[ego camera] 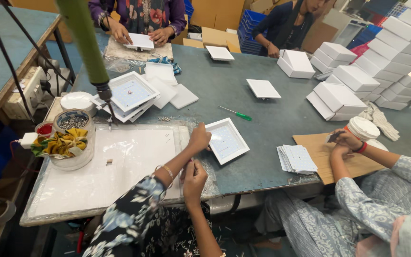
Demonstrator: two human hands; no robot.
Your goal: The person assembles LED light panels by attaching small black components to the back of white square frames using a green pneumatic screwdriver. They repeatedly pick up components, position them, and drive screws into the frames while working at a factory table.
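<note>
2 hands of the wearer are working at the near table edge. The left hand [199,138] is curling shut, knuckles touching the near-left rim of a square white panel light [226,141]; whether it is actually pinching the rim I cannot tell. The right hand [194,180] is hovering just below it, fingers folded in, and anything held inside is hidden.

The panel light is showing a white frame around a pale blue-white dotted face, lying flat on the grey-blue table [224,85], just right of the white work mat [120,166]. Being square it is not giving any long axis; it is sitting rotated (a diamond to the camera), 1 corner pointing toward the wearer, face up.

Containers: a clear round jar [72,143] on the mat's left is holding yellow and green scraps, with a dish of small metal screws sitting on top. A small red cup [44,129] is touching it on the left. White boxes [357,76] are stacking at far right.

A co-worker's hands [344,142] at right are fiddling over brown cardboard [319,157], beside a stack of white cards [297,158]. A green screwdriver [236,113] is lying beyond the panel.
</note>
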